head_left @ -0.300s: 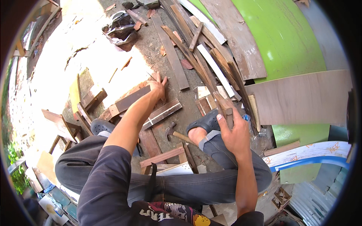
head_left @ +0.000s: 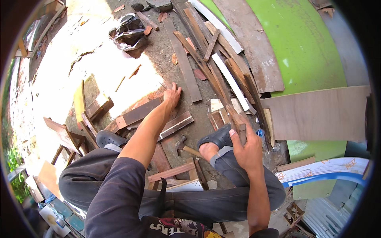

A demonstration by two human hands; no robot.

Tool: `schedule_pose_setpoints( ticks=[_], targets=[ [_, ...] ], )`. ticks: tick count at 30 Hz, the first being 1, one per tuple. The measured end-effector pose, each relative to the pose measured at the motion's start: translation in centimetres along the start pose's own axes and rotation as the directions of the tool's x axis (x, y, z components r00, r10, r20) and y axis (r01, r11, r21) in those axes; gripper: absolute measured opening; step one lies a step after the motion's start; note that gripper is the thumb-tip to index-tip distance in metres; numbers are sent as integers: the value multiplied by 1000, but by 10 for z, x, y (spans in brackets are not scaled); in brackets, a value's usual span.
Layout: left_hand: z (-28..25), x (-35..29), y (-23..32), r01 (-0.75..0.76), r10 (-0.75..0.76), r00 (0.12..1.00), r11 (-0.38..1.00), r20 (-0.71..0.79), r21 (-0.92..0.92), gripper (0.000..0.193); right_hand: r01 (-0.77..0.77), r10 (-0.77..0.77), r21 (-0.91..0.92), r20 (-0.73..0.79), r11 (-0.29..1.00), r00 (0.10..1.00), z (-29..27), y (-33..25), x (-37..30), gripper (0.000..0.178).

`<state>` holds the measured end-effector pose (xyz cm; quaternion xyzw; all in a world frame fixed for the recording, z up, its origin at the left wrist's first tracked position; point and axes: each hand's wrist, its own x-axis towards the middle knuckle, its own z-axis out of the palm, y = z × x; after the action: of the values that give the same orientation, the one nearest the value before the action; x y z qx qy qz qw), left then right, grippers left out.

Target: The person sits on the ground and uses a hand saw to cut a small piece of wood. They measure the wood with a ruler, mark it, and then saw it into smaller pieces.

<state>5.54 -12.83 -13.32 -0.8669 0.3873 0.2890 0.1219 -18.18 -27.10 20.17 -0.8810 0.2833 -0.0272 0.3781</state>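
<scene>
Gripping the likely stiff, light stick (head_left: 234,115) near its end, your right hand (head_left: 248,149) wrapped it; left hand (head_left: 172,97) was half-curled, hold unclear.

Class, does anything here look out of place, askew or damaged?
Yes, two things. Ahead of the right hand, a short stick lies askew across the long wooden strips, against their general direction. Farther off, a crumpled black plastic bag lies near dry leaves, looking like litter.
</scene>
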Motion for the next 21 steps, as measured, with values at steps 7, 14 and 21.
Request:
schedule_pose_setpoints(
  ticks=[7,14,21],
  targets=[
    [-48,23,-19,90,-75,989,989,127,-117,59,-15,15,1,10,1000,1000,5,7,11,51],
    [-175,-2,33,-210,207,978,954,-35,-214,73,-59,60,45,-7,997,998,-2,3,4,48],
    [-212,-32,53,-522,439,812,841,-385,-142,78,-85,85,11,-52,996,995,-15,2,-2,46]
  ],
)
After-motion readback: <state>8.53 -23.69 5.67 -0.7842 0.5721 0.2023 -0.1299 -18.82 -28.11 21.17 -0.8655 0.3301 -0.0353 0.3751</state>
